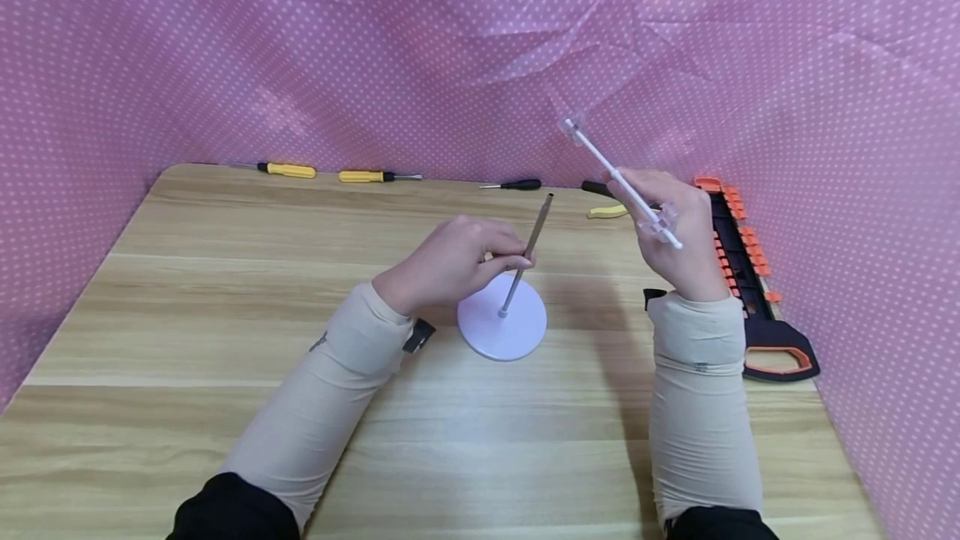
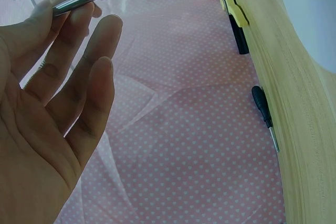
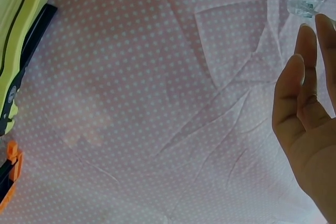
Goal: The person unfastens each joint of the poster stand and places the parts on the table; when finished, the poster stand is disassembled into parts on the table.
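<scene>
Near the table's middle, a slim metal rod [image 1: 538, 223] rises at a tilt from a small collar on a round white base [image 1: 487, 338]. My left hand [image 1: 461, 263] pinches the rod about halfway up between thumb and forefinger; its other fingers extend loosely in the left wrist view. Raised to the right, my right hand [image 1: 686, 211] holds a thin white bar [image 1: 606, 167] that slants down to the right. Clear plastic pieces sit near both ends of this bar. Only one clear piece [image 3: 302, 7] shows beyond the fingers in the right wrist view.
Along the table's back edge lie two yellow-handled screwdrivers [image 1: 291, 171], a black screwdriver [image 1: 522, 184] and a yellow-and-black hand tool [image 1: 607, 212]. An orange-and-black tool rack [image 1: 738, 252] lies on the right edge. A pink dotted curtain [image 1: 337, 65] surrounds the table.
</scene>
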`<state>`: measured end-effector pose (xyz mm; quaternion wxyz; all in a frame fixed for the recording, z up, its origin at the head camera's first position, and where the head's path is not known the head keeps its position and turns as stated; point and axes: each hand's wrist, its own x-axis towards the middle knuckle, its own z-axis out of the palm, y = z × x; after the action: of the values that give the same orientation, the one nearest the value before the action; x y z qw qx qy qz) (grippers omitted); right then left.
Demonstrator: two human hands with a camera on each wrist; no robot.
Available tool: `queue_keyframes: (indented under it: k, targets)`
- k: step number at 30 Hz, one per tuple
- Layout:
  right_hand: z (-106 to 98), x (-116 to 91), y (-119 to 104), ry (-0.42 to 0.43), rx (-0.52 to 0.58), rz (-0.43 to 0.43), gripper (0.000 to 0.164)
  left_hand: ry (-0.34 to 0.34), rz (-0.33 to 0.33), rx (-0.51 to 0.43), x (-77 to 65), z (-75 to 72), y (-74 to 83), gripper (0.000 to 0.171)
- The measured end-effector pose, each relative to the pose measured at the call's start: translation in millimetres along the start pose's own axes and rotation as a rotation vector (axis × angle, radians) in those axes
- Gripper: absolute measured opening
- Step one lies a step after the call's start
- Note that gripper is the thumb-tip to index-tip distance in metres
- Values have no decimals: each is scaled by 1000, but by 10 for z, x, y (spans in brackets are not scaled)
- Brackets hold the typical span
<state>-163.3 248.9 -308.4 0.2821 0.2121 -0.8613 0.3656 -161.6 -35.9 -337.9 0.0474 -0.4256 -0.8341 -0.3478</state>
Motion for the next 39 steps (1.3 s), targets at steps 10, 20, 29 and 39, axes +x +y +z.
queue_keyframes:
  k: [10,20,29,39]
  targets:
    - [-6,3,-9,-45,-8,68,21,-3,-1,7,1,-4,5,15]
    - [12,-11,16,-82,6,51,20,1,14,12,6,-2,1,15]
    - [28,-20,27,-145,-15,85,22,-1,2,15,3,0,2,15]
    - [53,-17,98,-181,-48,50,25,2,7,17,-1,-7,11,16]
